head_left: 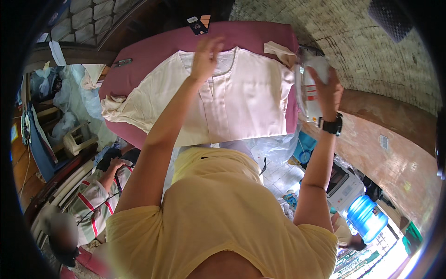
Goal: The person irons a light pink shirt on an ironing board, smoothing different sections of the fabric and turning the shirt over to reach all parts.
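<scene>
A cream blouse lies spread on the maroon-covered board, its round neckline toward the far side and a placket running down its middle. Over the neckline hovers my left hand, empty, its fingers somewhat apart and blurred. At the board's right end is a white, partly translucent thing with red marks; I cannot make out its kind. My right hand curves its thumb and fingers round the upper part of that thing. A dark watch is on my right wrist.
A dark card with an orange part rests at the board's far edge, a small dark clip-like item at its left. Clear plastic bags hang or lie leftward. A person sits lower left. A blue water jug stands lower right.
</scene>
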### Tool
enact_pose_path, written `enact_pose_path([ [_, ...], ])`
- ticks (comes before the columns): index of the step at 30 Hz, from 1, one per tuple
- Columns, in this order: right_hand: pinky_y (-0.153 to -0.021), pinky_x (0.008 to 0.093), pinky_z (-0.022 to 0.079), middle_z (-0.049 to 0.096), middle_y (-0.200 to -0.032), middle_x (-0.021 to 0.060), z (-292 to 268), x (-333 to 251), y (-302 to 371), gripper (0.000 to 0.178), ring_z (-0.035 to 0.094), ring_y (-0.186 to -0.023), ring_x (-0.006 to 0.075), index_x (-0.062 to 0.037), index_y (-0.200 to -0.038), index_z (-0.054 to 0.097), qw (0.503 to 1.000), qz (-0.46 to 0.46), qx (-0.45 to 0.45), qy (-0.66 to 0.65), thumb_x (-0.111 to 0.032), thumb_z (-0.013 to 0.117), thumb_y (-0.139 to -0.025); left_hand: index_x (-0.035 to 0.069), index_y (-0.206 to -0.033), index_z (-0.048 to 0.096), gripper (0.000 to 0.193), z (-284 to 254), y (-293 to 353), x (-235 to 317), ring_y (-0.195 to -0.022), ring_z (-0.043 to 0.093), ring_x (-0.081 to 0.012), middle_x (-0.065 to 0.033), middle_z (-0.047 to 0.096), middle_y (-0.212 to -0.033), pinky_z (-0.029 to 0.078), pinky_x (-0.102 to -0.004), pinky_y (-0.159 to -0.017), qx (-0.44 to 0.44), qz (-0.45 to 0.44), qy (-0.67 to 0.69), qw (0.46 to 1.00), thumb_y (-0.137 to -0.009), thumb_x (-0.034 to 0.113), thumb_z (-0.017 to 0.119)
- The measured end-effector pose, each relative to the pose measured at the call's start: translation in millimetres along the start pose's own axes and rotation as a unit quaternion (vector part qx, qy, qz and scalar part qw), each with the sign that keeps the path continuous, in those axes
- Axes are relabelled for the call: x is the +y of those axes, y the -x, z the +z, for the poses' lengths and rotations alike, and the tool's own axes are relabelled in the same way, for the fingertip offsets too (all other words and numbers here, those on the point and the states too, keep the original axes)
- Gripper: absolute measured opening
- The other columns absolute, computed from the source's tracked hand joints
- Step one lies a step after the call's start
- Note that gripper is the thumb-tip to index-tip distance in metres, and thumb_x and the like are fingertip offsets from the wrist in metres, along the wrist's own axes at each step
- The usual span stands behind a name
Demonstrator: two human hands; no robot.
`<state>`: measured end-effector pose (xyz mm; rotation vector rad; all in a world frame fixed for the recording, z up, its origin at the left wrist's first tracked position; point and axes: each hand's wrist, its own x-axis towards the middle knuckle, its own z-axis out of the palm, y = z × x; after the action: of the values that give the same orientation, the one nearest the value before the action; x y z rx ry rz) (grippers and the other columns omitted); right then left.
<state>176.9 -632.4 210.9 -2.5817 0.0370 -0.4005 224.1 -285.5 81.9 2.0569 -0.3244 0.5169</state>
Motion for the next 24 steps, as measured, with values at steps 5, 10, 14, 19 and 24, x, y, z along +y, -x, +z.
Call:
enact_pose_path([
  [5,-0.044,0.0346,0.049,0.063,-0.062,0.0144,93.5,-61.5,24.1,0.068,0.063,-0.049,0.0241,-0.0126,-0.118,0.061,0.993,-0.103,0.005,0.06,-0.067,0.067,-0.079,0.008,-0.11,0.065,0.021,-63.0,15.0,-50.2,-0.097,0.061,-0.0293,-0.0113,0.063,-0.103,0.049,-0.0406,-0.086,0.115,-0.12,-0.073,0.983,-0.089,0.007,0.066],
  [10,-0.054,0.0486,0.053,0.067,-0.067,0.0197,150.2,-108.1,27.5,0.066,0.067,-0.064,0.0394,-0.0042,-0.116,0.054,0.992,-0.042,-0.095,0.069,-0.062,0.062,-0.085,0.009,-0.106,0.067,0.026,-101.9,41.1,-104.8,-0.094,0.061,-0.0259,-0.0093,0.062,-0.1,0.05,-0.0408,-0.084,-0.008,-0.161,-0.139,0.977,-0.083,0.015,0.075],
  [14,-0.057,0.0498,0.054,0.066,-0.067,0.0204,170.8,-110.4,0.3,0.066,0.067,-0.066,0.0417,-0.0028,-0.117,0.051,0.991,0.019,-0.084,0.104,-0.061,0.06,-0.087,0.012,-0.096,0.069,0.029,-103.8,41.7,-106.5,-0.092,0.06,-0.0275,-0.0063,0.061,-0.097,0.05,-0.0418,-0.08,-0.047,-0.151,-0.192,0.969,-0.075,0.029,0.081],
  [19,-0.06,0.0508,0.054,0.067,-0.071,0.0214,175.3,-115.2,0.7,0.07,0.068,-0.068,0.0413,-0.0005,-0.117,0.051,0.986,-0.072,-0.126,0.088,-0.062,0.061,-0.086,0.013,-0.085,0.066,0.029,-102.4,44.9,-119.9,-0.086,0.057,-0.0282,-0.0057,0.059,-0.091,0.048,-0.0433,-0.073,-0.058,-0.153,-0.255,0.953,-0.074,0.036,0.081],
  [24,-0.06,0.0509,0.054,0.066,-0.07,0.0234,188.6,-118.2,-16.6,0.069,0.067,-0.067,0.0428,-0.0005,-0.113,0.053,0.991,-0.015,-0.109,0.071,-0.063,0.062,-0.085,0.015,-0.087,0.069,0.03,-102.0,41.9,-125.0,-0.098,0.056,-0.0283,-0.0039,0.059,-0.098,0.046,-0.0459,-0.078,-0.094,-0.206,-0.202,0.953,-0.073,0.039,0.081],
])
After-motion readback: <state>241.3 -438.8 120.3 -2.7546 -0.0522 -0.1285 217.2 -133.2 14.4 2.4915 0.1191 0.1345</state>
